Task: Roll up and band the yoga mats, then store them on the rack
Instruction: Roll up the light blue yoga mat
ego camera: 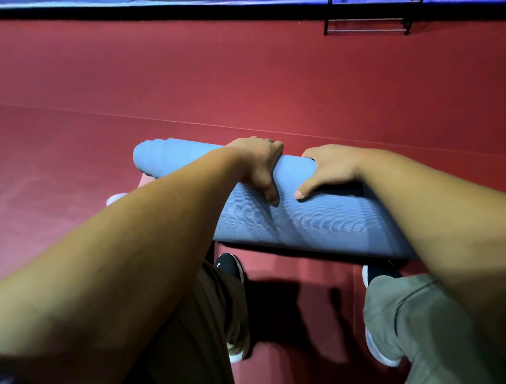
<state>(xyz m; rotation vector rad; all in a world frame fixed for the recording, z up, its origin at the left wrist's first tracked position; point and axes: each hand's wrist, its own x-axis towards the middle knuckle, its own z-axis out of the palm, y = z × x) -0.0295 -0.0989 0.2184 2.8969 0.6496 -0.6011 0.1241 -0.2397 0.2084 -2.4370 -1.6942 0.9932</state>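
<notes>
A blue ribbed yoga mat (309, 219) is rolled into a thick cylinder and lies crosswise in front of me, above my feet. My left hand (260, 167) grips the roll from the top near its middle, fingers curled over the far side and thumb on the near side. Just to the right, my right hand (331, 170) grips the roll the same way, its thumb pointing left along the mat. The roll's left end (142, 156) shows; my right forearm hides the right end. No band is visible on the mat.
Red padded floor (246, 82) stretches ahead, with a seam (191, 124) running across it. A black metal rack (367, 26) stands at the far right against a blue wall pad (164, 2). My shoes (228, 267) and trouser legs are below the roll.
</notes>
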